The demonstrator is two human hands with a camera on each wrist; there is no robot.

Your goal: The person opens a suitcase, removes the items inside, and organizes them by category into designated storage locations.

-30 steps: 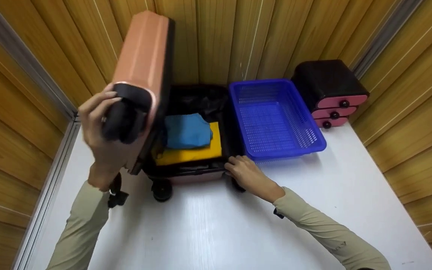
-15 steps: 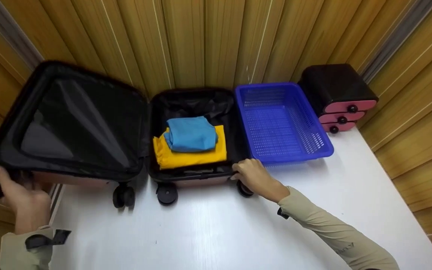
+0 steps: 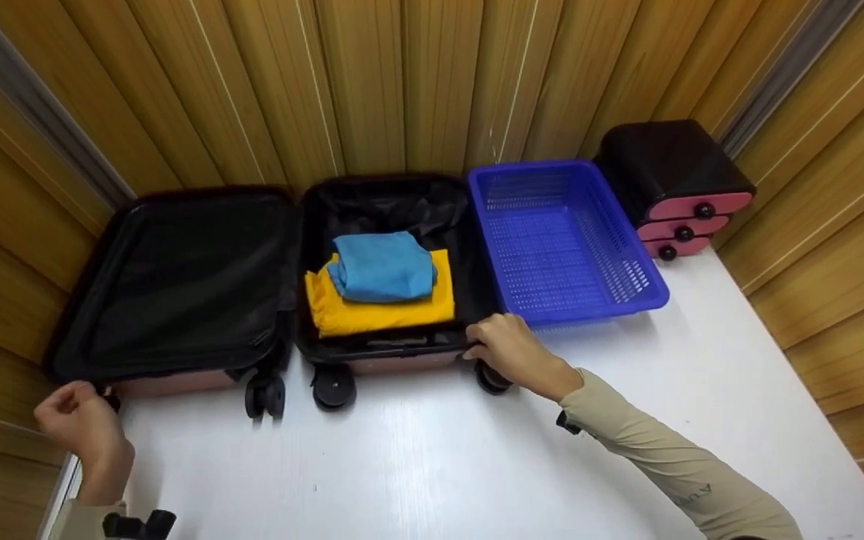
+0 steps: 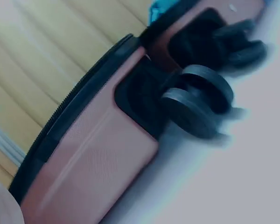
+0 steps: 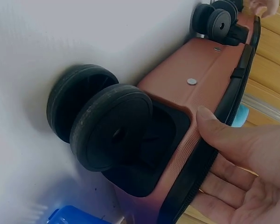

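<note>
A pink suitcase lies unfolded on the white table. Its black-lined lid half (image 3: 184, 281) is flat at the left, beside the deeper half (image 3: 394, 199). A folded blue cloth (image 3: 383, 266) rests on a folded yellow cloth (image 3: 379, 319) in that deeper half. My right hand (image 3: 511, 349) grips the near right corner, thumb (image 5: 210, 119) on the pink shell and fingers over the black rim. Beside the lid's near left corner, my left hand (image 3: 83, 424) has loosely curled fingers and appears to hold nothing. Black wheels (image 5: 112, 126) stick out from the near side.
A blue perforated basket (image 3: 541, 240) stands against the suitcase's right side. Behind it, at the right, is a black box with pink drawers (image 3: 698, 202). Wood-patterned walls (image 3: 432, 82) close in the back and both sides. White tabletop (image 3: 417, 465) runs along the front.
My left hand has swung the lid half over to the left and down until it lies flat, then come off it. My right hand keeps its grip on the corner.
</note>
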